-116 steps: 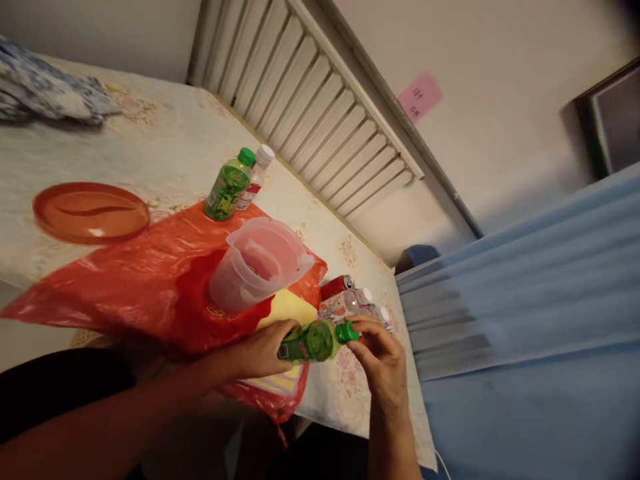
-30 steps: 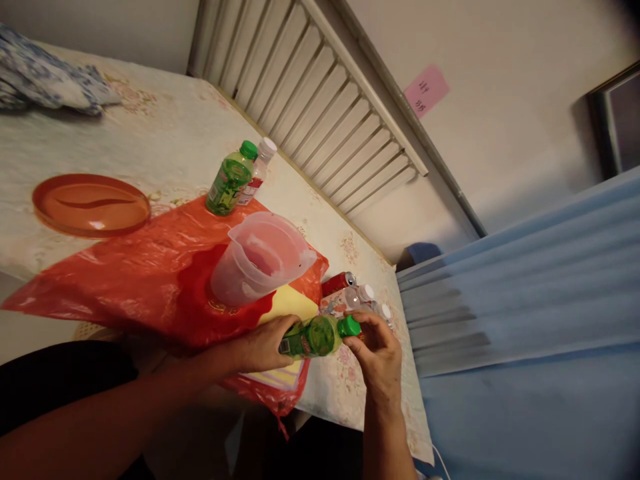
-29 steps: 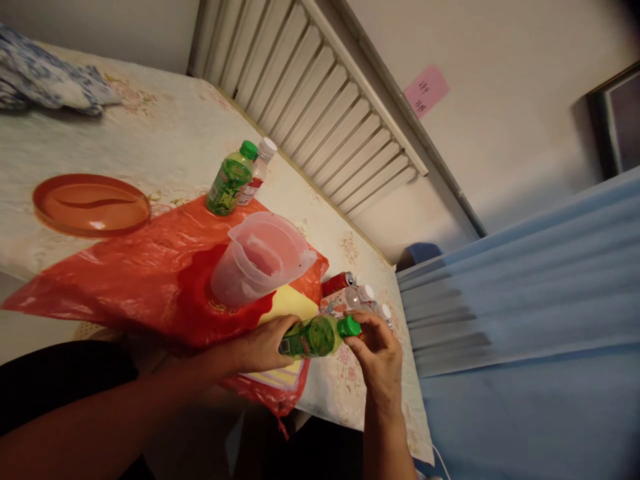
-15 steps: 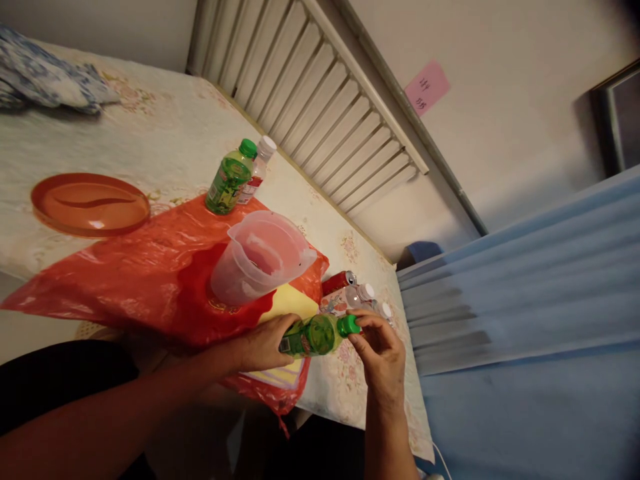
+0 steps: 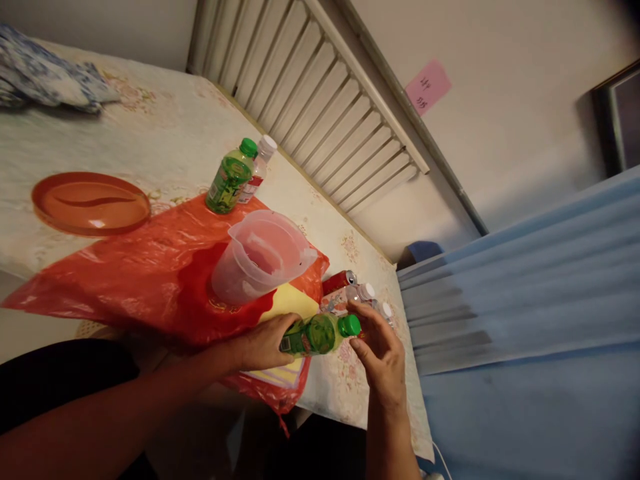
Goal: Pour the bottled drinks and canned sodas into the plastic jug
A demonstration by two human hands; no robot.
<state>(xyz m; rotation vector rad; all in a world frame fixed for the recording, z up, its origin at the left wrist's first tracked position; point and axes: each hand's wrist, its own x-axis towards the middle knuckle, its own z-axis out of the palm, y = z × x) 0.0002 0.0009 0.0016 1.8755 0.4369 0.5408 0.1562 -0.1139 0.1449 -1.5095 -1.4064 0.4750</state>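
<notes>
Tilted on its side, a green drink bottle [image 5: 313, 335] is gripped near its base by my left hand [image 5: 267, 343]. Its green cap [image 5: 349, 325] sits on the neck and points right. My right hand [image 5: 383, 350] is just beside the cap, thumb and fingers apart, holding nothing. Behind the bottle stands a translucent plastic pitcher [image 5: 245, 270] with a little liquid inside, on a red mat [image 5: 193, 287]. A yellow cloth or paper stack [image 5: 295, 301] lies partly under the bottle.
A red plastic bag [image 5: 145, 267] covers the table's near side. Another green bottle [image 5: 230, 180] and a white-capped bottle [image 5: 260, 167] stand behind the pitcher. An orange lid [image 5: 90, 203] lies left. A red can [image 5: 337, 283] and more bottles [image 5: 345, 298] are at right, near a blue curtain [image 5: 500, 333].
My right hand's fingers have spread and come off the green cap, which they were pinching before. The bottle and my left hand have stayed in place.
</notes>
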